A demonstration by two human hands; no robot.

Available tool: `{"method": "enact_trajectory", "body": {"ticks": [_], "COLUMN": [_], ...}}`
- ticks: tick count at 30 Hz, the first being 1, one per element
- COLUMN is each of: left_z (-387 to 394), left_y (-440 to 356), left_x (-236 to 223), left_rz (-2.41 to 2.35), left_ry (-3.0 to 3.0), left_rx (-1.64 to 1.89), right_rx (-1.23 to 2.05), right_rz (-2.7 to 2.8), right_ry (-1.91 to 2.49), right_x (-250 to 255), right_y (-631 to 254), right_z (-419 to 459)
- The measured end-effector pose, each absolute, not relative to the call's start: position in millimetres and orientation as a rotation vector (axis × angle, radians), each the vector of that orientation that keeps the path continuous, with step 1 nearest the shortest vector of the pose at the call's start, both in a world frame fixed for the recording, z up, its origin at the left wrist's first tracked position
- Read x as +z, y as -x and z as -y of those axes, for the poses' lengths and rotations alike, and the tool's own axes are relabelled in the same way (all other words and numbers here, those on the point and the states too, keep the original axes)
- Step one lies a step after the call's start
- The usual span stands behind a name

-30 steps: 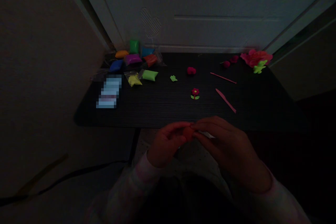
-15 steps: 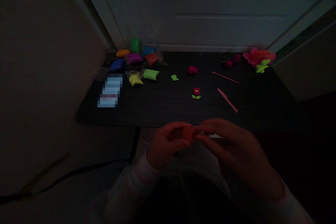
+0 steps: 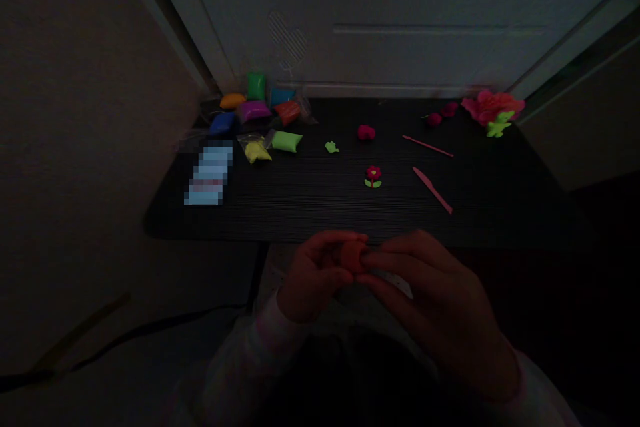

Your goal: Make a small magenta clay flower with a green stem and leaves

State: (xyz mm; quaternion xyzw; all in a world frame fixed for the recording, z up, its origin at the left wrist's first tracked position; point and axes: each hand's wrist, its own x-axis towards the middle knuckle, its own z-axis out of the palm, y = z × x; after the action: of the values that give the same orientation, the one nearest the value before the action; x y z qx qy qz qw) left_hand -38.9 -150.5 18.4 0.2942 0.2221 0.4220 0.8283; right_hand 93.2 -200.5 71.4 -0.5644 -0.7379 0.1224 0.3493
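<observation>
My left hand (image 3: 317, 273) is closed around a small, rounded lump of red-orange modelling clay (image 3: 352, 257), just in front of the table's near edge. Against the lump's right side are the fingertips of my right hand (image 3: 425, 287), with its thumb below, so both hands grip it. Beyond them on the table lies a little clay flower (image 3: 373, 177) with red petals, a yellow centre and green leaves. To its right are a pink modelling knife (image 3: 433, 190) and a thin pink stick tool (image 3: 428, 146).
Several bagged clay packs, among them a light green one (image 3: 287, 141), lie at the table's left beside a blurred-out phone-like rectangle (image 3: 210, 175). A crimson lump (image 3: 366, 133) and a green scrap (image 3: 331, 147) sit mid-table. A pink ruffled piece (image 3: 490, 107) and yellow-green figure (image 3: 499, 125) stand far right.
The clay lump has shifted slightly left in my left hand. My right fingers have moved left and lower, now pressing at its right side. Things on the table stay put.
</observation>
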Motion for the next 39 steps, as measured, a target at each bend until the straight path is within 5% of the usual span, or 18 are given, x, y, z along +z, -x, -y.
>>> {"method": "enact_trajectory", "body": {"ticks": [28, 39], "left_z": [144.3, 149.9], "left_y": [49.0, 44.0], "left_x": [12.3, 16.1], "left_rz": [-0.506, -0.49], "left_ry": [-0.948, -0.784], "left_rx": [0.842, 0.865], "right_rx": [0.601, 0.465], "right_rz": [1.735, 1.851], "right_ry": [1.513, 1.521], "right_x": [76.8, 73.0], "right_y": [-96.4, -98.3], "right_z": [200.2, 199.8]}}
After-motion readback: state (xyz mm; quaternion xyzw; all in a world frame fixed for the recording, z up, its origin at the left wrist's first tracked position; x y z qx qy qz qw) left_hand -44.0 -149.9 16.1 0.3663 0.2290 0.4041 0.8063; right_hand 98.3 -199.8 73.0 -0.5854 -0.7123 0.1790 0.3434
